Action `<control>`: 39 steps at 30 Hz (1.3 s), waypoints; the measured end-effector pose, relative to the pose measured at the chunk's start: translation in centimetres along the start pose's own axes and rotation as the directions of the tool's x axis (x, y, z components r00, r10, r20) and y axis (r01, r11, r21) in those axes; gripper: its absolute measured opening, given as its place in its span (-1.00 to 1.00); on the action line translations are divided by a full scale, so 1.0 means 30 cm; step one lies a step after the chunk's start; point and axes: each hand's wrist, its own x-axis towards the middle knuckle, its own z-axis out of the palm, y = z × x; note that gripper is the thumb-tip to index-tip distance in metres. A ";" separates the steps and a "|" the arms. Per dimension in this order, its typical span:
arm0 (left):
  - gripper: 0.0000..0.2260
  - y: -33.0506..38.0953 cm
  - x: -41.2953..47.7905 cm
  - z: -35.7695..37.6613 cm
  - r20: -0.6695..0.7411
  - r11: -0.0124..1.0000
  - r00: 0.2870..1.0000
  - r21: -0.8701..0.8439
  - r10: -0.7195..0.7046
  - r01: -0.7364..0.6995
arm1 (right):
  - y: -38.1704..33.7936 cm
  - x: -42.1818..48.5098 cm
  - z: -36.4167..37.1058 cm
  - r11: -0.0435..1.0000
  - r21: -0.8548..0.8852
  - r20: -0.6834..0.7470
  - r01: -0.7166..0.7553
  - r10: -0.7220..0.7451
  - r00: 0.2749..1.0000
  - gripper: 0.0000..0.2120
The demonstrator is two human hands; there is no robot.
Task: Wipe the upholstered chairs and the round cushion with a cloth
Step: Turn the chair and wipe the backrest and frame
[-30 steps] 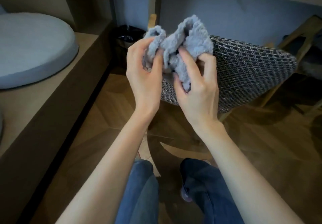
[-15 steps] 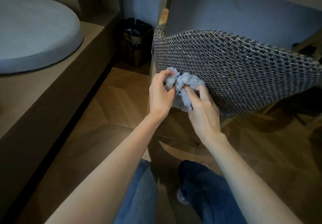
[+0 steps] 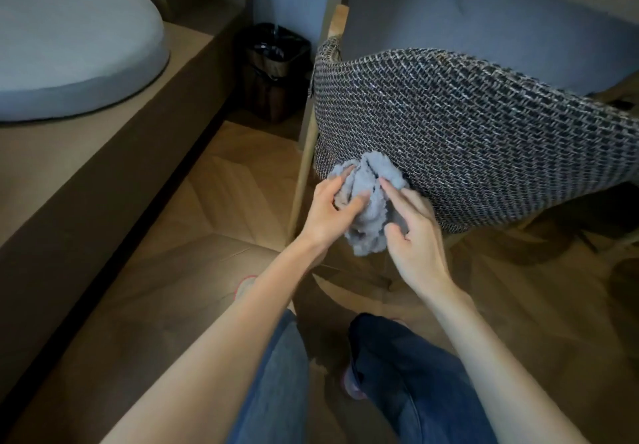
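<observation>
On my feed the left hand (image 3: 328, 215) and right hand (image 3: 415, 236) both have fingers curled into the fluffy grey-blue cloth (image 3: 370, 201), bunched at the lower left corner of the dark woven upholstered chair (image 3: 484, 132). It looks like it's touching the fabric, but I can't really tell. The round pale blue cushion (image 3: 69, 46) sits on the tan wooden ledge (image 3: 86, 174), well apart to the left.

The cloth (image 3: 368, 201) is fluffy, nubby grey terry, matt and crumpled. The chair (image 3: 484, 132) back wears a coarse, rough weave — dark threads flecked pale — on smooth light-wood legs. The round cushion (image 3: 69, 46), far left, looks smooth matt grey fabric. The floor (image 3: 207, 194) is wood parquet — faintly sheened. The bin (image 3: 273, 70) holds glossy black plastic.
</observation>
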 end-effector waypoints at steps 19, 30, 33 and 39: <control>-0.54 0.333 0.007 0.082 -0.477 0.851 0.716 0.157 0.510 -0.501 | -0.256 0.167 -0.292 0.730 -0.659 -0.250 0.180 -0.439 0.863 -0.46; -0.77 0.124 0.128 0.084 -0.625 0.943 0.763 -0.126 0.165 -0.308 | -0.268 0.204 -0.216 0.755 -0.654 -0.438 0.047 -0.428 0.790 -0.50; -0.69 0.121 0.141 0.056 -0.545 0.953 0.834 -0.202 0.083 -0.227 | -0.268 0.211 -0.222 0.747 -0.664 -0.449 0.047 -0.448 0.773 -0.49; -0.63 0.156 0.081 0.080 -0.371 0.935 0.895 -0.151 0.247 -0.320 | -0.247 0.224 -0.212 0.745 -0.665 -0.432 0.048 -0.436 0.789 -0.48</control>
